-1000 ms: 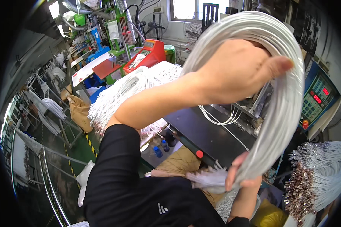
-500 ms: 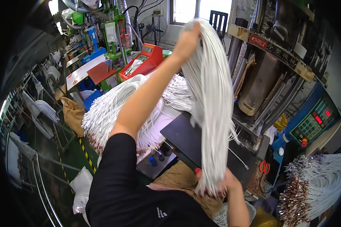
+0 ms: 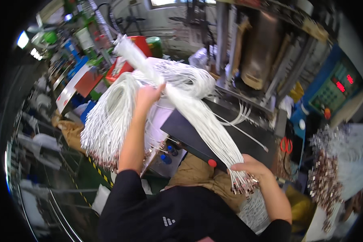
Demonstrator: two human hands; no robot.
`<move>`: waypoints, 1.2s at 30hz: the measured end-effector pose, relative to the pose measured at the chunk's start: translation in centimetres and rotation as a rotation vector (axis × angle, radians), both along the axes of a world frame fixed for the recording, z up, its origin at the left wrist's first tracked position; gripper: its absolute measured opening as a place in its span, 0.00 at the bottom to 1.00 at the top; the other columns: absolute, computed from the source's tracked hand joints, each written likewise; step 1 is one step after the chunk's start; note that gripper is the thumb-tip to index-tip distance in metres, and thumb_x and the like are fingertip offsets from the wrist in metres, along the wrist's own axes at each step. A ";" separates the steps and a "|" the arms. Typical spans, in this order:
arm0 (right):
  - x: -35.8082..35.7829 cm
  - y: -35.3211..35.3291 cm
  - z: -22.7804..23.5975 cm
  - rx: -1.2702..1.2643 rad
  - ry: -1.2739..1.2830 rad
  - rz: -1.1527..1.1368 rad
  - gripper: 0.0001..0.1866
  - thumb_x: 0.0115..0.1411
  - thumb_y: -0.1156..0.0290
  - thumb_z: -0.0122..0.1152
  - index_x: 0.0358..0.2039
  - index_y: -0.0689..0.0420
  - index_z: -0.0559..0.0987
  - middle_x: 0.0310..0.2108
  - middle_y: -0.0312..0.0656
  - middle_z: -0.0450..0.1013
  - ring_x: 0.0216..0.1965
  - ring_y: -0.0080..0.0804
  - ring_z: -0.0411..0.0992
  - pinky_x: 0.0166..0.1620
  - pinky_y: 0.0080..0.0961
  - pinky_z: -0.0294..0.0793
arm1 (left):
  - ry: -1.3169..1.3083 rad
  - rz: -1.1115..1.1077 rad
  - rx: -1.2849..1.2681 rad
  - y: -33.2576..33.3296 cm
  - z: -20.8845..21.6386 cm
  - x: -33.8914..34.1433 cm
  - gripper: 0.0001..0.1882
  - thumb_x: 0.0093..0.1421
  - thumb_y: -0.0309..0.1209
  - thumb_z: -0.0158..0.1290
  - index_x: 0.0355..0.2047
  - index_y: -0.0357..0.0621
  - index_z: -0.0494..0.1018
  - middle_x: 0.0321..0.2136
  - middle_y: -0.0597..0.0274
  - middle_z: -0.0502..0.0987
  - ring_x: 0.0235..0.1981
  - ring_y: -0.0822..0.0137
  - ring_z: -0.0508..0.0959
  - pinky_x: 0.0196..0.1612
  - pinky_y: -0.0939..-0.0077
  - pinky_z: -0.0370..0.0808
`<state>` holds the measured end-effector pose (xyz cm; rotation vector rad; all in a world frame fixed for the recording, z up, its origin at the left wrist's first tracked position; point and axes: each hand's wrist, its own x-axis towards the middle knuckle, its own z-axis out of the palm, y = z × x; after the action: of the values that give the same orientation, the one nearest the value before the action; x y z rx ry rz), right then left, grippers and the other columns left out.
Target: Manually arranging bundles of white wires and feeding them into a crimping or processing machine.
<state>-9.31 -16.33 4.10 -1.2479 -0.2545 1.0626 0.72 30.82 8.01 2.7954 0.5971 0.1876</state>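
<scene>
A long bundle of white cables (image 3: 201, 117) stretches slantwise in front of me, its far end up and to the left. My left hand (image 3: 149, 96) is closed round the bundle's upper part, above the cable piles. Near the brown and metallic connector ends, my right hand (image 3: 252, 166) grips the bundle's lower end, thumb on top. Below the bundle lies a dark flat plate (image 3: 177, 128). A large looped pile of white cables (image 3: 107, 109) sits left of my left forearm, and another coil (image 3: 193, 78) lies just behind the bundle.
Several loose cables (image 3: 244, 115) lie on the plate beneath a press (image 3: 258, 52). A red button (image 3: 212, 163) is at the plate's front edge. Red-handled scissors (image 3: 286, 145) and a blue control box (image 3: 334, 84) stand to the right, near another cable bundle (image 3: 351, 157).
My left hand has come down from high up, and the bundle has swung from hanging upright to slanting toward the far left. My right hand has moved up slightly, still at the connector ends.
</scene>
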 end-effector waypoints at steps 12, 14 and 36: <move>6.9 -6.3 -4.9 -0.490 -0.397 -0.048 0.44 0.50 0.63 0.70 0.65 0.64 0.62 0.56 0.46 0.70 0.57 0.31 0.65 0.59 0.23 0.64 | -0.537 -0.674 0.054 -13.9 -11.9 4.3 0.21 0.66 0.42 0.50 0.21 0.42 0.78 0.21 0.53 0.77 0.27 0.47 0.78 0.33 0.53 0.72; 11.2 -7.4 -3.9 -0.491 -0.380 -0.055 0.41 0.49 0.58 0.69 0.61 0.62 0.68 0.49 0.43 0.73 0.47 0.27 0.71 0.44 0.22 0.73 | -0.507 -0.495 0.083 -15.9 -11.3 5.6 0.23 0.67 0.44 0.49 0.20 0.42 0.77 0.21 0.51 0.77 0.26 0.46 0.78 0.33 0.52 0.73; 10.1 -5.5 -2.1 -0.880 -1.001 -0.297 0.15 0.63 0.60 0.58 0.39 0.61 0.80 0.38 0.49 0.76 0.42 0.46 0.75 0.43 0.36 0.72 | -0.355 -0.927 -0.141 -24.2 -10.0 2.9 0.13 0.58 0.38 0.60 0.26 0.40 0.76 0.25 0.57 0.75 0.32 0.53 0.74 0.35 0.59 0.70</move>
<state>0.79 -21.80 2.01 -2.4792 -0.3488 0.1675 3.64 6.63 -1.97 2.5019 -0.7277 0.3976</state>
